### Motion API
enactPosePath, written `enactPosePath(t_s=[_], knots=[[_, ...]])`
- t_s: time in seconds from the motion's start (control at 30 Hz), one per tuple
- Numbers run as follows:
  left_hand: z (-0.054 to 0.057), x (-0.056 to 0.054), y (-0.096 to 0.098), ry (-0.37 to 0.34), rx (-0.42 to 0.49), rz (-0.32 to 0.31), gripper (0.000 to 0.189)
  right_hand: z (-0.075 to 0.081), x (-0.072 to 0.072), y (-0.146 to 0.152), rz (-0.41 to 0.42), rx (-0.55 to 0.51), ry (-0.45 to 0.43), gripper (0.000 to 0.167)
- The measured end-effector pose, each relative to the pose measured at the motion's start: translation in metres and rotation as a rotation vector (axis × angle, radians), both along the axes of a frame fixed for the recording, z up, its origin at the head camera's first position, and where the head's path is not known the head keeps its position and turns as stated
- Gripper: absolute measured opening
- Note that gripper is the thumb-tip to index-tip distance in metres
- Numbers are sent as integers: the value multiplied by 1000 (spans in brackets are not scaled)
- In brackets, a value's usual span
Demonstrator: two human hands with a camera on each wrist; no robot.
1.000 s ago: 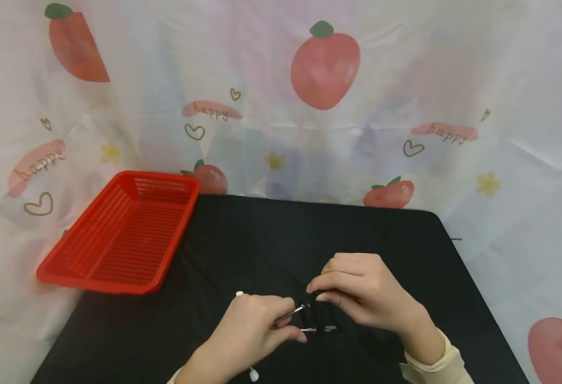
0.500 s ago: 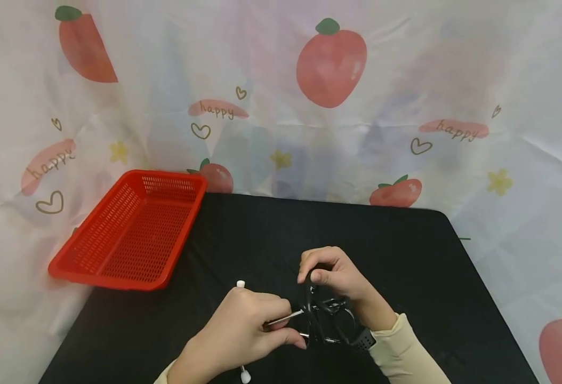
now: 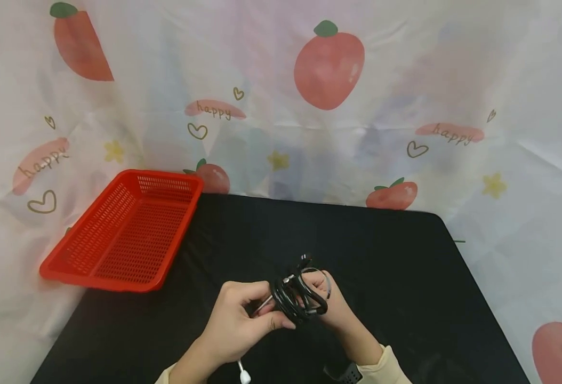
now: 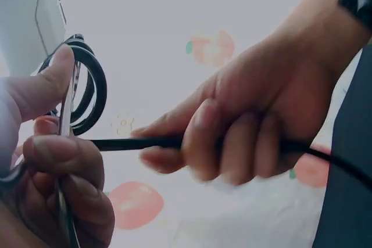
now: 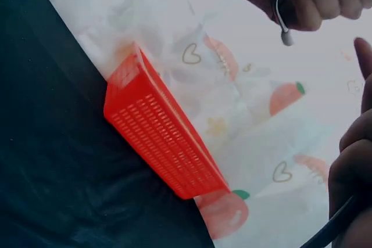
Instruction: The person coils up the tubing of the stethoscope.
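My left hand grips the metal ear tubes of a stethoscope above the table. Its black tubing lies in several loops around the tubes, just past the left fingertips. One white eartip sticks out below the left hand; in the right wrist view an eartip also hangs beside that hand. Close on the right, my right hand is partly hidden behind the loops. In the left wrist view, its fingers curl round a taut stretch of black tubing. I cannot make out the chest piece.
A red plastic basket with perforated walls stands at the back left of the black-covered table. Behind the table hangs a white curtain printed with fruit. A dark band sits on the right wrist.
My right hand has moved left and in toward the left hand, bringing the tubing round the metal tubes. The black loops now sit bunched beside the left fingertips.
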State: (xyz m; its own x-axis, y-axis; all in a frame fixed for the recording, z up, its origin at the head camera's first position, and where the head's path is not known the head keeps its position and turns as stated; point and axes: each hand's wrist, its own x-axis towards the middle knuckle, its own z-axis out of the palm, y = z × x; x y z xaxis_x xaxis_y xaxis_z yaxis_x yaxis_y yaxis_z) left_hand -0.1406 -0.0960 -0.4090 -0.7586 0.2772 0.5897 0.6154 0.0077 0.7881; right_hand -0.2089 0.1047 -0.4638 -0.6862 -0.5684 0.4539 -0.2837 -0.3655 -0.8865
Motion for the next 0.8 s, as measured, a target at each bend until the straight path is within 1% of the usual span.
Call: enactPosePath(t_s=[0.07,0.13,0.17,0.23,0.4,0.43,0.5,0.57,0.63,0.73,0.8], knots=[[0,-1,-4,-44,5,65,34,-2,6,2,-70,52,-15,50],[0,-3,-9,-77,-16,127,46,-1,10,4,-118,96,-22,47],[0,-4,-11,-87,-33,155,48,-1,11,6,-136,112,-28,44],[0,-6,-16,-118,-61,205,48,-1,13,10,-167,139,-18,40],[4,-12,-33,-226,-79,354,46,0,18,27,-292,231,17,24],[5,-13,-37,-243,-88,388,46,1,20,31,-325,257,40,21],[6,-16,-43,-274,-110,440,44,2,25,39,-392,316,97,16],[5,-19,-47,-297,-139,472,44,3,29,46,-455,372,168,15],[3,-22,-50,-315,-165,500,45,7,32,52,-534,431,280,19],[-2,-26,-51,-327,-194,534,46,15,35,56,-600,493,463,22],[-6,-29,-50,-323,-226,557,46,21,37,57,-636,530,604,14]])
